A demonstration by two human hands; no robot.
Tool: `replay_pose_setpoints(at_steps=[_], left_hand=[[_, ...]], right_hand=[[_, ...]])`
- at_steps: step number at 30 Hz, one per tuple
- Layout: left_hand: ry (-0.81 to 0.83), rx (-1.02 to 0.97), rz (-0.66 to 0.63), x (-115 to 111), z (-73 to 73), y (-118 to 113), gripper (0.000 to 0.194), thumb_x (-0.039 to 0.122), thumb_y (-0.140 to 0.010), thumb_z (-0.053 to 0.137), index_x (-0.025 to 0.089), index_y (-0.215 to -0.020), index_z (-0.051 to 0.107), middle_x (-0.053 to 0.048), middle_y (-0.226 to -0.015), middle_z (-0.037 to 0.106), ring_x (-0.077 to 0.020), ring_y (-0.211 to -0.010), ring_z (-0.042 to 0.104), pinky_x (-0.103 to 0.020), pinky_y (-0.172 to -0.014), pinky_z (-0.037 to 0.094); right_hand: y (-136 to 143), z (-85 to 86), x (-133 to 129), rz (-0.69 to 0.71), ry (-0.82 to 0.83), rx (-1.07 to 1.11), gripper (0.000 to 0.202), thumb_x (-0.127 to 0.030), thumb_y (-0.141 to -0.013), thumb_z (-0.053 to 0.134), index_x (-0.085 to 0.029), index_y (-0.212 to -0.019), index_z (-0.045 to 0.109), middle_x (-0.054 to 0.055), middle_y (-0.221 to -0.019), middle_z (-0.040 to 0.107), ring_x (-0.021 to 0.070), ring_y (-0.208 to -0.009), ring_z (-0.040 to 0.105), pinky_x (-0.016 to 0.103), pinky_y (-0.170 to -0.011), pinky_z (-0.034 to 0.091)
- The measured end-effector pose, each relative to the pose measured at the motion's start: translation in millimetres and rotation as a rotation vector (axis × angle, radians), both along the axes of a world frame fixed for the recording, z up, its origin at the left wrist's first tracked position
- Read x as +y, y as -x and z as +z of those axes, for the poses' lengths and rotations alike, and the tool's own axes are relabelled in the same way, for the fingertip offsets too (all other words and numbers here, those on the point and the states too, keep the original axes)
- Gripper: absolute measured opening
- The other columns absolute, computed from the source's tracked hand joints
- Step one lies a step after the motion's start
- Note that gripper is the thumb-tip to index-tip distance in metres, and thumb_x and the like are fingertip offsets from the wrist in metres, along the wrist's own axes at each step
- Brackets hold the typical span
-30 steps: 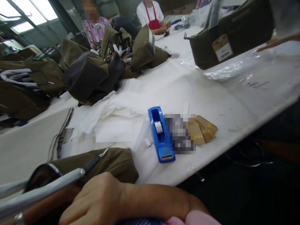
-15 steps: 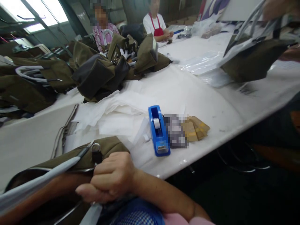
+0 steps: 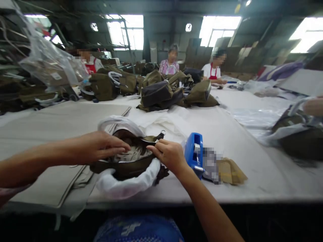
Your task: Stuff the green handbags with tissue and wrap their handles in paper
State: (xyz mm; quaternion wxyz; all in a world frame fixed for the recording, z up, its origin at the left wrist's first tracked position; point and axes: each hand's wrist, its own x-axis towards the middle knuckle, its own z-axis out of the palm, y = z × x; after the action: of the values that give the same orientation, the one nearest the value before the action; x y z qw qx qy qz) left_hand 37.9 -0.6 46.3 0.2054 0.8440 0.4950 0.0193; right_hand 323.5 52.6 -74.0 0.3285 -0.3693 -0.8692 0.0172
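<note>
An olive handbag (image 3: 133,169) stands on the table before me with its top open and a pale lining showing. Its two handles are wrapped in white padding (image 3: 126,186), one on the near side and one on the far side. Over the opening, my left hand (image 3: 108,145) is open, its fingers stretched out above the lining. At the right end of the mouth, my right hand (image 3: 169,154) is closed on the bag's edge by the zipper, thumb toward the opening. A small metal ring (image 3: 163,132) sticks up just beyond those fingers.
A blue tape dispenser (image 3: 189,151), a blurred-out item (image 3: 211,168) and brown paper pieces (image 3: 230,171) lie to the right. Several olive bags (image 3: 156,92) are heaped behind. At far right a co-worker's hand (image 3: 314,107) holds another bag. Folded pale sheets (image 3: 37,134) lie left.
The handbag, tilted close to my body before, now stands on the table. My left hand has come out from inside it. My right hand still holds its edge. The view has swung left and up.
</note>
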Motion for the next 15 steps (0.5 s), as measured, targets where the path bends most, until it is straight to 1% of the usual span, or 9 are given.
replay_pose_setpoints(at_steps=[1, 2, 3, 5, 7, 9, 11, 13, 15], left_hand=[[-0.001, -0.07, 0.053, -18, 4.8, 15, 0.037, 0.039, -0.112, 0.052, 0.026, -0.125, 0.084, 0.0, -0.118, 0.087, -0.0175, -0.103, 0.081, -0.021, -0.091, 0.058], [-0.034, -0.146, 0.112, -37, 4.0, 30, 0.04, 0.041, -0.113, 0.049, 0.024, -0.125, 0.083, 0.0, -0.117, 0.087, -0.0174, -0.103, 0.081, -0.02, -0.091, 0.058], [-0.092, -0.212, 0.159, -54, -2.5, 44, 0.042, 0.041, -0.114, 0.047, 0.024, -0.126, 0.082, -0.001, -0.12, 0.086, -0.0177, -0.107, 0.08, -0.021, -0.093, 0.058], [-0.26, -0.259, 0.164, -79, -29.0, 66, 0.041, 0.04, -0.114, 0.047, 0.026, -0.139, 0.076, -0.003, -0.136, 0.081, -0.0195, -0.123, 0.076, -0.025, -0.106, 0.056], [-0.467, -0.201, 0.061, -92, -64.1, 75, 0.045, 0.039, -0.112, 0.053, 0.029, -0.154, 0.065, -0.005, -0.15, 0.074, -0.0237, -0.139, 0.068, -0.036, -0.123, 0.047], [-0.7, -0.132, -0.045, -93, -96.0, 71, 0.047, 0.038, -0.112, 0.057, 0.028, -0.158, 0.06, -0.007, -0.142, 0.078, -0.0251, -0.134, 0.071, -0.044, -0.129, 0.041], [-0.956, -0.145, -0.05, -90, -117.9, 59, 0.038, 0.035, -0.113, 0.058, 0.023, -0.148, 0.067, -0.006, -0.115, 0.086, -0.0232, -0.106, 0.079, -0.042, -0.118, 0.049], [-1.1, -0.22, -0.004, -85, -130.1, 43, 0.028, 0.031, -0.111, 0.062, 0.019, -0.134, 0.073, -0.004, -0.096, 0.084, -0.0238, -0.089, 0.077, -0.04, -0.1, 0.056], [-1.166, -0.302, 0.018, -82, -137.4, 27, 0.023, 0.033, -0.111, 0.061, 0.019, -0.122, 0.076, -0.002, -0.083, 0.08, -0.0222, -0.078, 0.074, -0.037, -0.086, 0.056]], right_hand=[[2, 11.6, -1, -0.003, 0.014, -0.106, 0.045, -0.047, -0.11, 0.07, -0.019, -0.075, 0.075, 0.002, -0.078, 0.074, 0.0128, -0.066, 0.064, 0.029, -0.061, 0.032], [5, 23.3, -1, 0.011, 0.022, -0.202, 0.04, -0.045, -0.108, 0.072, -0.019, -0.078, 0.077, 0.003, -0.082, 0.077, 0.0142, -0.069, 0.067, 0.029, -0.061, 0.034], [10, 34.5, -2, 0.052, 0.024, -0.286, 0.035, -0.042, -0.108, 0.074, -0.019, -0.082, 0.079, 0.004, -0.086, 0.079, 0.0159, -0.073, 0.071, 0.029, -0.062, 0.037], [25, 52.0, -2, 0.216, 0.029, -0.407, 0.02, -0.03, -0.107, 0.075, -0.018, -0.093, 0.081, 0.006, -0.099, 0.082, 0.0191, -0.086, 0.077, 0.028, -0.07, 0.048], [45, 60.0, 0, 0.445, 0.054, -0.461, 0.009, -0.02, -0.106, 0.074, -0.019, -0.11, 0.082, 0.008, -0.119, 0.082, 0.0214, -0.104, 0.079, 0.028, -0.085, 0.057], [69, 57.6, 2, 0.643, 0.088, -0.457, 0.027, -0.016, -0.105, 0.073, -0.021, -0.131, 0.077, 0.009, -0.14, 0.077, 0.023, -0.122, 0.076, 0.03, -0.103, 0.06], [93, 47.0, 4, 0.765, 0.098, -0.439, 0.039, -0.017, -0.105, 0.072, -0.019, -0.144, 0.071, 0.012, -0.15, 0.07, 0.0253, -0.136, 0.07, 0.035, -0.117, 0.056], [112, 31.6, 5, 0.818, 0.077, -0.459, 0.04, -0.021, -0.104, 0.074, -0.017, -0.143, 0.071, 0.016, -0.151, 0.069, 0.0311, -0.145, 0.062, 0.045, -0.125, 0.05], [124, 13.4, 3, 0.845, 0.049, -0.53, 0.034, -0.026, -0.101, 0.079, -0.018, -0.134, 0.077, 0.017, -0.145, 0.072, 0.0386, -0.146, 0.06, 0.057, -0.126, 0.047]])
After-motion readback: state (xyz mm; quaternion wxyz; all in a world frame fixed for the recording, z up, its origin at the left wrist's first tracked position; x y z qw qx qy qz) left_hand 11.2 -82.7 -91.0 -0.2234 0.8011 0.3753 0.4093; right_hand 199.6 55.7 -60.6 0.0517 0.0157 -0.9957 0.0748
